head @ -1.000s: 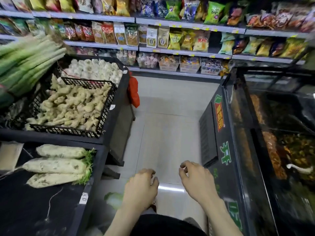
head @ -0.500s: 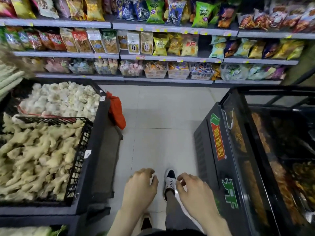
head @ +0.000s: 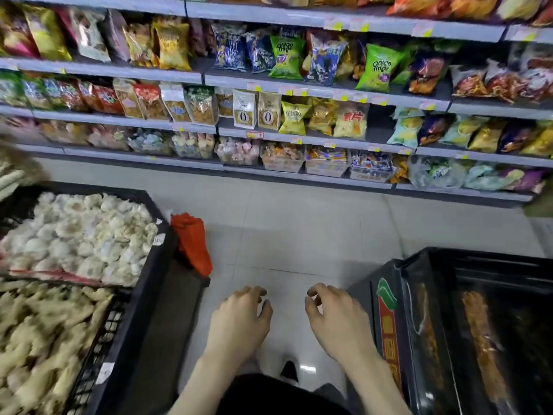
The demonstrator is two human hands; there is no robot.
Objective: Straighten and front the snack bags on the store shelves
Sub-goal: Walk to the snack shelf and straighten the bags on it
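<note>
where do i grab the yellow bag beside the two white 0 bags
Probably pinch the yellow bag by its top seam, reaching straight in from the aisle. It sits askew at the front of the shelf with that flat top edge exposed and its puffy sides hemmed in. The left hand and right hand hold nothing.

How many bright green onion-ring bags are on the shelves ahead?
2. Left green bag stands mid-shelf; right green bag is further right on the same shelf. Others may be hidden behind them.

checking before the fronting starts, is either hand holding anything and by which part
Nothing is held: the left hand and right hand hang loosely curled over the floor.
</note>
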